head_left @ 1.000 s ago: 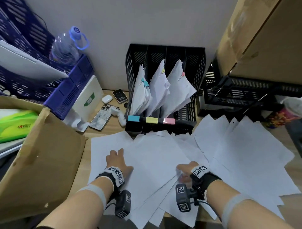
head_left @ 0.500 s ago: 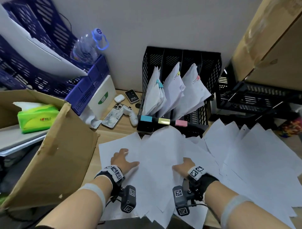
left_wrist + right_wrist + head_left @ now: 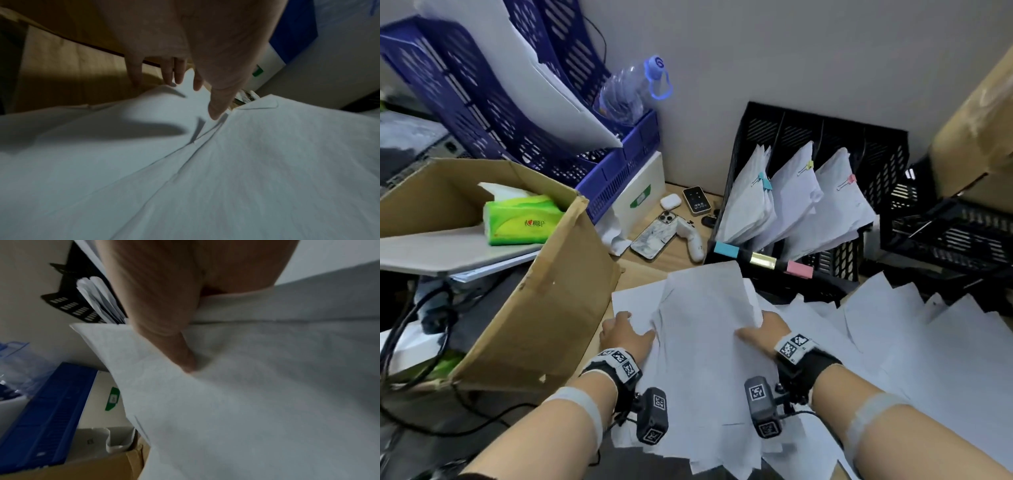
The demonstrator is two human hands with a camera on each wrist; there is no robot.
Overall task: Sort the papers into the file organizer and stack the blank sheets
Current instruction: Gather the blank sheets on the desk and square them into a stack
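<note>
A bunch of blank white sheets (image 3: 705, 342) is squeezed together between my hands on the wooden table. My left hand (image 3: 625, 334) presses against its left side with straight fingers (image 3: 136, 76) on a lower sheet (image 3: 102, 146). My right hand (image 3: 760, 330) grips the right edge, with the thumb (image 3: 180, 356) on top of the sheets (image 3: 257, 402) and the fingers hidden beneath. More blank sheets (image 3: 928, 342) lie fanned out to the right. Behind stands the black file organizer (image 3: 876, 161), holding three clipped bundles (image 3: 794, 205) above blue, yellow and pink labels.
An open cardboard box (image 3: 534, 308) with a green tissue pack (image 3: 520, 219) sits close on my left. Blue trays (image 3: 482, 102) and a bottle (image 3: 626, 92) stand behind it. A phone (image 3: 654, 236) and white controller (image 3: 690, 236) lie beside the organizer. Black trays (image 3: 945, 233) stand at right.
Both hands have slid inward, pushing the spread sheets into a narrower, raised bunch. The right hand has taken hold of its edge. The head view has swung left.
</note>
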